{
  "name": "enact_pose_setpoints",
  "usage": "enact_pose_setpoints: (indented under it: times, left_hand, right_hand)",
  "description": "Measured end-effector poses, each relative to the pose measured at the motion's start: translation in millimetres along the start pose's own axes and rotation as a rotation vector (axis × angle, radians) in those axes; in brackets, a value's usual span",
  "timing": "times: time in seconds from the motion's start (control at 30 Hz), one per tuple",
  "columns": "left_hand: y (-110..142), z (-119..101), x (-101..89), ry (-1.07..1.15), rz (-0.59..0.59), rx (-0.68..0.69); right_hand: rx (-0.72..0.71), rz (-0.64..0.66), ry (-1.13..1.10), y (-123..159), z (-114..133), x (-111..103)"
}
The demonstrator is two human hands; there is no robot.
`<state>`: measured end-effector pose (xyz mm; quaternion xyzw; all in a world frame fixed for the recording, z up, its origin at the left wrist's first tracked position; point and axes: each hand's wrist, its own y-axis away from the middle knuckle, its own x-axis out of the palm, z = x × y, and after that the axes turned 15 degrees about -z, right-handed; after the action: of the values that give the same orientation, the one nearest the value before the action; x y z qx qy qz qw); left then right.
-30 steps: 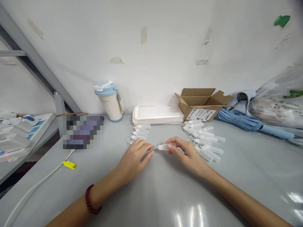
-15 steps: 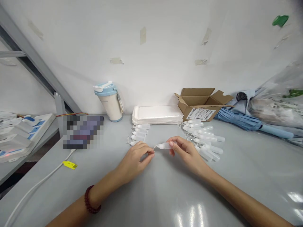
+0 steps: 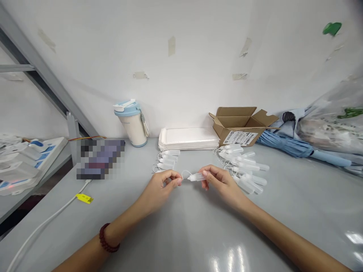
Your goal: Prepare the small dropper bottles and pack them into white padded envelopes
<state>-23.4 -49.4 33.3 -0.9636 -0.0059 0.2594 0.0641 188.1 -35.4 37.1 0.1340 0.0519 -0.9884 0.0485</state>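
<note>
My right hand (image 3: 219,183) holds a small translucent squeeze bottle (image 3: 197,176) between thumb and fingers, its tip pointing left. A thin white strap (image 3: 186,172) loops from the bottle's neck to my left hand (image 3: 163,187), where thumb and index finger pinch its end close to the tip. Whatever sits at that end is hidden by the fingertips. Just beyond my left hand lie several similar bottles (image 3: 168,160) in a column. More bottles (image 3: 246,166) lie in a loose pile beyond and to the right of my right hand.
Against the wall stand a stack of white padded envelopes (image 3: 190,139), an open cardboard box (image 3: 241,130) and a cream tumbler (image 3: 132,124). A folded blue umbrella (image 3: 295,145) lies at the right. At the left are a blurred phone-like object (image 3: 102,160), a white cable (image 3: 48,219) and power strips (image 3: 31,162).
My left fingers have drawn slightly back and now pinch more tightly, and the strap arches up in a clearer loop. The right hand keeps its hold on the bottle.
</note>
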Motion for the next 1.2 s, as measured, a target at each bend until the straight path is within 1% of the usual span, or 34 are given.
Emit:
enact_pose_setpoints:
  times: [0.3, 0.53, 0.83, 0.93, 1.07, 1.2]
  left_hand:
    - [1.1, -0.4, 1.0, 0.029, 0.004, 0.032]
    - [1.3, -1.7, 1.4, 0.085, 0.017, -0.010]
    - [1.0, -1.0, 0.9, 0.130, 0.029, -0.024]
    - [0.4, -1.8, 1.1, 0.128, 0.032, -0.034]
    - [0.3, -0.2, 1.8, 0.118, 0.027, -0.009]
    - [2.3, 1.3, 3.4, 0.036, 0.000, 0.034]
  right_hand:
    - [0.000, 0.005, 0.013, 0.7, 0.4, 0.1]
    - [0.012, 0.001, -0.007, 1.1, 0.5, -0.8]
    - [0.010, 0.001, -0.013, 1.2, 0.5, 0.0]
    - [0.010, 0.003, -0.013, 1.3, 0.9, 0.2]
    - [-0.011, -0.001, 0.023, 2.5, 0.8, 0.3]
    - [-0.058, -0.013, 0.093, 4.8, -2.2, 1.7]
